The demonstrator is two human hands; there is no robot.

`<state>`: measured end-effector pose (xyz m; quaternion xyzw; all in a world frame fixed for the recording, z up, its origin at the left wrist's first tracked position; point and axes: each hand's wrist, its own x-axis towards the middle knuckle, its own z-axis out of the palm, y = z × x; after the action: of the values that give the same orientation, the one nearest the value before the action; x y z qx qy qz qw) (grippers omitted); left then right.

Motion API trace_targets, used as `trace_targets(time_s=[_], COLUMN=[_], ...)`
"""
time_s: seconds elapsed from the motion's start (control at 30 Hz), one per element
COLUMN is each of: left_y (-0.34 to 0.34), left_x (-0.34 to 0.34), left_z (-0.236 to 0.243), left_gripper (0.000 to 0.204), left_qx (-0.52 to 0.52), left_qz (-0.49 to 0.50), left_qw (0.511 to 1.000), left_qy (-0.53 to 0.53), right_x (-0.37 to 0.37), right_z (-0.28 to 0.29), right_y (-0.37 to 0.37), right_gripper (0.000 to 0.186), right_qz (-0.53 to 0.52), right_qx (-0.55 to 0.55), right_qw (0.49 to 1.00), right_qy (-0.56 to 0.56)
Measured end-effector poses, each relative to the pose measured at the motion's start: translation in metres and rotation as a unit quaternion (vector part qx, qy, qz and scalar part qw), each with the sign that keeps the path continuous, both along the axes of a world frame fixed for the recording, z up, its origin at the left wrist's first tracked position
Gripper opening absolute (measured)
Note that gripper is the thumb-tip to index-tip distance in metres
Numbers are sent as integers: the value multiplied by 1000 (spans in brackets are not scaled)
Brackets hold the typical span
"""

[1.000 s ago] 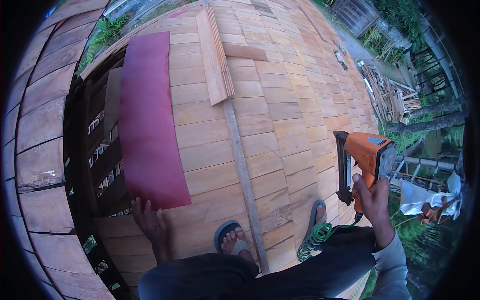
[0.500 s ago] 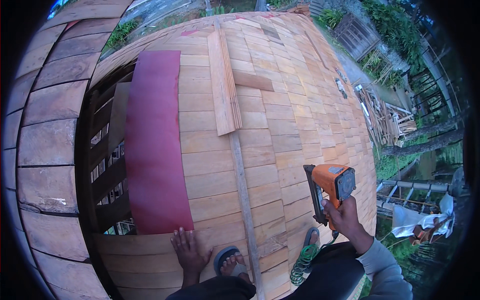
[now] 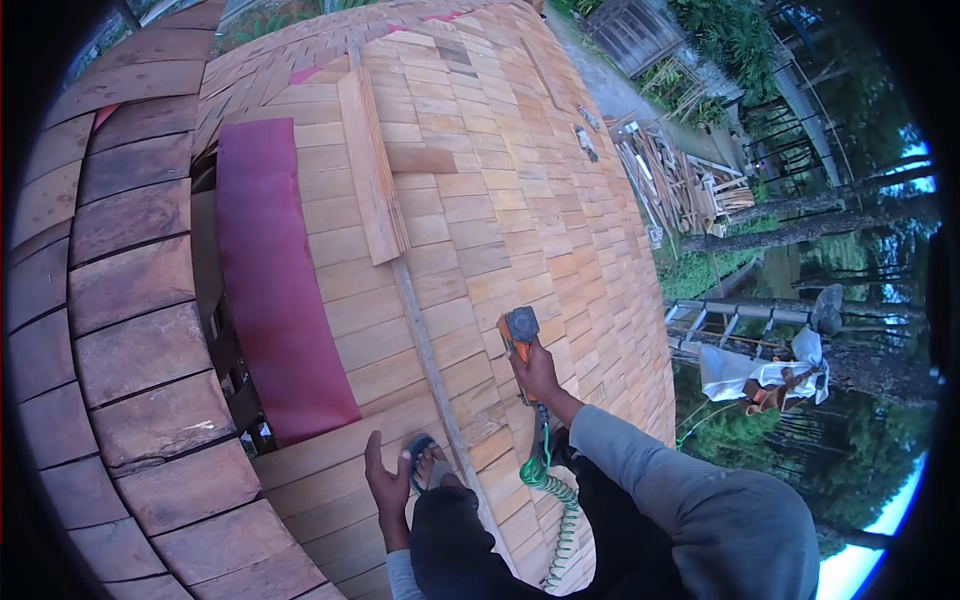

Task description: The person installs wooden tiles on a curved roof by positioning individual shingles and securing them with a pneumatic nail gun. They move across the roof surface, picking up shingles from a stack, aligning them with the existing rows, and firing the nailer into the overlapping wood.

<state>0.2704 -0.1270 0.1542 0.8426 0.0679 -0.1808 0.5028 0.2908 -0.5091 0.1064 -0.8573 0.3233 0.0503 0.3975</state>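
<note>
My right hand [image 3: 538, 374] is wrapped round the handle of an orange and black pneumatic nail gun [image 3: 520, 326], raised over the wooden shingles. From the gun a green coiled air hose [image 3: 555, 486] trails down beside my leg. My left hand [image 3: 387, 480] is empty, with fingers apart and thumb spread, near my sandalled foot [image 3: 427, 466]. Just beyond it, the near end of a red sheet [image 3: 272, 285] lies beside rows of pale wooden shingles [image 3: 352, 300]. Whether the left hand touches the shingles below it, I cannot tell.
A long wooden batten [image 3: 424, 345] runs up the roof, with a stack of thin boards [image 3: 369, 165] at its upper part. Weathered shingles [image 3: 150, 350] curve along the left, beside a dark gap. Off the right edge are a ladder [image 3: 735, 320] and a scrap wood pile [image 3: 690, 185].
My left hand has left the near end of the red sheet and turned edge-on. The nail gun has swung to point away, with its top toward me. The view has shifted rightward.
</note>
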Motion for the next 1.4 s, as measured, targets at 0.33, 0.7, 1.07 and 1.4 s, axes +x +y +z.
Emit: trace_targets(time_s=[0.33,0.7,1.07,1.4], left_y=[-2,131,155,117], left_x=[-40,107,118,118], left_z=[286,356,295,309], left_gripper=[68,94,99,110], left_qx=[161,654,769,723], left_qz=[-186,-164,-129,-100], left_qw=[962,674,533,649], left_qy=[-120,-302,-329,-214], right_x=[164,168,161,241], right_z=[-75,-90,-69,-79], right_y=[-108,-134,-148,-164], right_gripper=[68,70,73,66], right_qz=[119,120,86,76], right_qx=[-135,-119,-69,-51], right_qw=[983,986,994,996], right_qy=[38,-4,-9,9])
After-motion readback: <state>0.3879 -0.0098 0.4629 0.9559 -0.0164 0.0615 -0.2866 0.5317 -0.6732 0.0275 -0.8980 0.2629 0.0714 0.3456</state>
